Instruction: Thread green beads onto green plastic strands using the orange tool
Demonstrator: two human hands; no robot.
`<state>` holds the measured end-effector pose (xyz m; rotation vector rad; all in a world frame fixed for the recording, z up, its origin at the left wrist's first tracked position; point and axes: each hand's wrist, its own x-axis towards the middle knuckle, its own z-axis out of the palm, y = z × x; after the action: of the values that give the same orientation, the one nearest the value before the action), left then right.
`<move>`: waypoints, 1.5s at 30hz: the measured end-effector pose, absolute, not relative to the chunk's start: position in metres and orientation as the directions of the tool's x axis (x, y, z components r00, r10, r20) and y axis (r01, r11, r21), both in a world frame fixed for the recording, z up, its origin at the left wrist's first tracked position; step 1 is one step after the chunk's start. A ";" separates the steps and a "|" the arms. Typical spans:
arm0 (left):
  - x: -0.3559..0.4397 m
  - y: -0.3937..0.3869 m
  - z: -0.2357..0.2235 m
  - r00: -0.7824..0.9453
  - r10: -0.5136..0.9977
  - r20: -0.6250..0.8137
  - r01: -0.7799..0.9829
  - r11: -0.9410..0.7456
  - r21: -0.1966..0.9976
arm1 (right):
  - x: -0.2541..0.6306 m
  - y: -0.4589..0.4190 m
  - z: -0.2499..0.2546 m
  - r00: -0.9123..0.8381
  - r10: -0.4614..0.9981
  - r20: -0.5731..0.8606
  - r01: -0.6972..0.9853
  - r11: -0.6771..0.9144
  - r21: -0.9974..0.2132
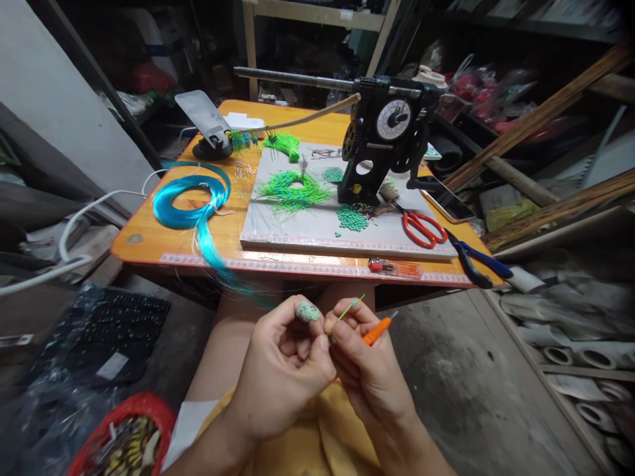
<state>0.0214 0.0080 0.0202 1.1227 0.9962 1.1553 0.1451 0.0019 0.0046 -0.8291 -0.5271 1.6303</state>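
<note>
Green-speckled and pale, one small bead [308,311] is pinched at the fingertips of the left hand [282,370], low in the view and in front of the bench [149,241]. One thin green strand [351,305] is gripped between thumb and forefinger of the right hand [367,370], and one orange-handled tool [376,330] is held in the same hand, its tip pointing up and to the right. Both hands are closed on what they hold and are brought together, with the fingertips touching or nearly so; the strand end lies just beside the bead.

On the orange bench one grey work board [307,231] is laid. One black winding machine [384,142] with a round dial is stood on the board, with a long rod running out to the left. Two bunches of green strands [290,188] are seen on the board, and two heaps of green beads [351,218] lie near the machine's base. One pair of red-handled scissors [421,228] is placed at the board's right edge, and one pair of blue-handled pliers [479,261] lies beyond it on the bench. One hank of bright blue fibre [191,205] is looped on the left, hanging over the front edge. One phone [206,119] is propped on a stand at the far left corner.
</note>
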 end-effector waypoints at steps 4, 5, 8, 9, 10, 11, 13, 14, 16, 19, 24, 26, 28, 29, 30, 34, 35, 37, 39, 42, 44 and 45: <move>0.021 0.008 0.021 0.151 0.988 -0.032 -0.170 0.058 0.984 | 0.145 0.000 0.004 -0.010 0.968 -0.251 -0.586 -0.209 -0.783; 0.021 0.008 0.021 0.145 0.989 -0.029 -0.173 0.055 0.983 | 0.145 -0.001 0.004 0.010 0.967 -0.253 -0.571 -0.202 -0.796; 0.021 0.007 0.022 0.133 0.991 -0.006 -0.192 0.031 0.981 | 0.145 -0.001 0.003 0.079 0.966 -0.247 -0.528 -0.170 -0.832; 0.020 0.007 0.021 0.126 0.992 0.013 -0.195 0.012 0.981 | 0.145 -0.001 0.002 0.102 0.967 -0.235 -0.516 -0.151 -0.843; 0.019 0.008 0.020 0.117 0.992 0.041 -0.185 -0.019 0.983 | 0.146 0.000 0.002 0.117 0.970 -0.212 -0.505 -0.126 -0.854; 0.018 0.008 0.019 0.096 0.992 0.083 -0.158 -0.067 0.985 | 0.146 0.000 0.002 0.119 0.976 -0.181 -0.497 -0.100 -0.862; 0.016 0.009 0.015 0.043 0.980 0.196 -0.066 -0.193 0.979 | 0.146 0.001 0.002 0.093 0.988 -0.126 -0.501 -0.063 -0.863; 0.014 0.009 0.013 0.022 0.967 0.255 -0.019 -0.255 0.967 | 0.147 0.002 0.002 0.068 0.991 -0.111 -0.514 -0.061 -0.856; 0.011 0.010 0.009 0.007 0.951 0.310 0.039 -0.310 0.950 | 0.147 0.002 0.002 0.020 0.993 -0.119 -0.546 -0.089 -0.833; 0.005 0.009 0.006 0.053 0.991 0.122 -0.011 -0.122 0.993 | 0.151 0.001 -0.001 -0.005 0.991 -0.135 -0.518 -0.118 -0.847; 0.000 0.005 0.008 0.116 0.983 -0.140 -0.093 0.151 0.984 | 0.158 -0.001 -0.010 0.047 0.997 -0.057 -0.302 -0.040 -0.952; 0.002 0.004 0.011 0.081 0.991 -0.108 -0.058 0.113 0.992 | 0.159 -0.002 -0.011 0.051 0.998 -0.029 -0.251 -0.015 -0.968; 0.005 0.003 0.014 0.037 0.998 -0.055 -0.024 0.055 0.998 | 0.158 -0.003 -0.010 0.034 0.999 -0.022 -0.248 -0.013 -0.969; 0.007 0.002 0.015 0.012 0.999 -0.036 -0.013 0.036 0.999 | 0.157 -0.003 -0.009 0.021 0.999 -0.028 -0.261 -0.022 -0.965; 0.008 0.001 0.016 -0.009 0.999 -0.031 -0.007 0.031 1.000 | 0.156 -0.003 -0.008 0.011 0.999 -0.040 -0.273 -0.036 -0.961; 0.010 0.000 0.017 -0.050 0.993 -0.107 -0.012 0.107 0.994 | 0.155 -0.003 -0.007 0.013 0.998 -0.060 -0.286 -0.054 -0.957; 0.010 0.000 0.017 -0.051 0.991 -0.120 -0.008 0.120 0.993 | 0.155 -0.003 -0.006 0.014 0.998 -0.056 -0.290 -0.049 -0.956; 0.010 -0.001 0.017 -0.049 0.992 -0.113 0.001 0.113 0.994 | 0.154 -0.002 -0.007 0.011 0.999 -0.045 -0.305 -0.039 -0.952; 0.010 0.000 0.017 -0.051 0.994 -0.094 -0.008 0.094 0.996 | 0.154 -0.002 -0.007 0.010 0.999 -0.039 -0.307 -0.034 -0.951; 0.008 0.002 0.017 -0.047 0.993 -0.110 -0.050 0.107 0.993 | 0.156 -0.003 -0.007 0.010 0.999 -0.047 -0.289 -0.042 -0.956; 0.007 0.003 0.018 0.003 0.991 -0.137 -0.077 0.136 0.988 | 0.157 -0.002 -0.005 -0.005 0.999 -0.043 -0.287 -0.042 -0.957; 0.006 0.004 0.018 0.041 0.988 -0.147 -0.088 0.150 0.985 | 0.157 -0.002 -0.004 -0.017 0.999 -0.036 -0.291 -0.039 -0.956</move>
<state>0.0062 0.0038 0.0176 1.0496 1.1854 1.1161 0.1569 -0.0019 -0.0043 -1.0092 -0.9774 1.3705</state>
